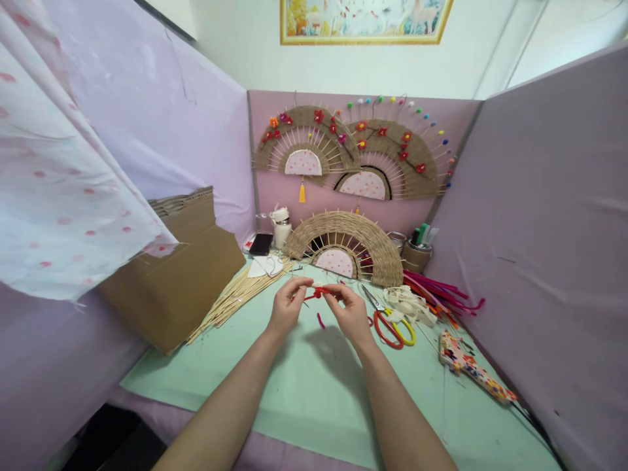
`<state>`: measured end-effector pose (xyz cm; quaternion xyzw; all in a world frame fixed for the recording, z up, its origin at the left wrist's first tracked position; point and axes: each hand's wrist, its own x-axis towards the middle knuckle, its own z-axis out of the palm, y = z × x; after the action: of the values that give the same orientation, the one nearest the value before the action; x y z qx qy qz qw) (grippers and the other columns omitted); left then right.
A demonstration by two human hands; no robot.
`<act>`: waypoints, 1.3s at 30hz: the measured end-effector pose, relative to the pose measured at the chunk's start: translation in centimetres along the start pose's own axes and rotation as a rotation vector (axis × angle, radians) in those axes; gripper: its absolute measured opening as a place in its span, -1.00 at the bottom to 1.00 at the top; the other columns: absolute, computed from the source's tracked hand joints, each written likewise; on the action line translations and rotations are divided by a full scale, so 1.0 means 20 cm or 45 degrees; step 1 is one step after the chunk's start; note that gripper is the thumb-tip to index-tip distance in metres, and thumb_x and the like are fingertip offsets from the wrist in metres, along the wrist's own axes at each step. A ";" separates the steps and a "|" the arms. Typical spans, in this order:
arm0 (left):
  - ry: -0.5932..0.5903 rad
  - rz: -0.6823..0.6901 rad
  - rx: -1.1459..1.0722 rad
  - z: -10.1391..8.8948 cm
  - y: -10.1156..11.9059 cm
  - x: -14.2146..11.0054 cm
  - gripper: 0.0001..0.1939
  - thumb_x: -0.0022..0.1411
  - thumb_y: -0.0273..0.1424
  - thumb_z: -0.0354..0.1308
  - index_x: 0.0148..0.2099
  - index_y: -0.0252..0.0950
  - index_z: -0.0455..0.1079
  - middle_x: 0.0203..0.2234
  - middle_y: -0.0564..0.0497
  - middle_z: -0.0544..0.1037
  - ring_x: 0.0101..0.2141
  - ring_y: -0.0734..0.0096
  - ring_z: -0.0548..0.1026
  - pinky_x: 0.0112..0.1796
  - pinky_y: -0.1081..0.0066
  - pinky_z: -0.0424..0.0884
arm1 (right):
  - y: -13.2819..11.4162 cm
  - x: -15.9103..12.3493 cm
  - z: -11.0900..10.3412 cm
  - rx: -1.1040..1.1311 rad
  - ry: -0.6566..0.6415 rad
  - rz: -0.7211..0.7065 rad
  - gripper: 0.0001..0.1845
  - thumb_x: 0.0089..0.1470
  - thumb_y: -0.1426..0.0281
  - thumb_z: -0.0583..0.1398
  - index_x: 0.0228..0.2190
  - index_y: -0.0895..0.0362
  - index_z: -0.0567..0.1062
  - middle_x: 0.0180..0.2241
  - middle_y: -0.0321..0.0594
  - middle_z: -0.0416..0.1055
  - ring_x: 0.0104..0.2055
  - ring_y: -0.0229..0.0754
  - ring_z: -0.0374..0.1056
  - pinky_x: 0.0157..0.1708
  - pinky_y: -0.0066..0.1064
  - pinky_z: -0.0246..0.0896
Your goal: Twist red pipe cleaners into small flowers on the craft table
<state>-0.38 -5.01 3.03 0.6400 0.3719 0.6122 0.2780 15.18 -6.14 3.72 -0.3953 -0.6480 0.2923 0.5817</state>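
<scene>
My left hand [288, 302] and my right hand [349, 313] meet above the green mat [304, 386], both pinching a small red pipe-cleaner piece [318, 292] between thumb and fingers. One end of it hangs down below the hands. A short red scrap [320, 320] lies on the mat just under them. Behind my hands a woven straw fan [346, 243] stands on the mat.
Red and yellow scissors [392, 325] lie right of my hands, with pipe cleaners [441, 290], a cream ribbon bundle [409, 304] and a patterned glue gun [473, 369]. Left are bamboo sticks [235, 297] and a cardboard box [176, 281]. A phone [260, 243] and pen cup [417, 252] sit behind.
</scene>
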 end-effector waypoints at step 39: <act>-0.355 0.318 0.318 0.00 -0.04 0.02 -0.84 0.20 -0.42 0.07 -0.30 -0.23 0.49 -0.35 -0.05 0.47 -0.24 0.34 0.38 -0.19 0.30 0.30 | 0.06 0.03 -0.07 0.181 -0.246 0.571 -0.87 -0.23 0.35 0.20 -0.61 0.18 0.48 -0.59 -0.31 0.39 -0.51 -0.31 0.20 -0.44 -0.44 0.02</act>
<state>-0.48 -4.18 2.56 0.7890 0.3205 0.4967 0.1674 16.78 -5.13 3.31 -0.4575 -0.5745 0.4953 0.4641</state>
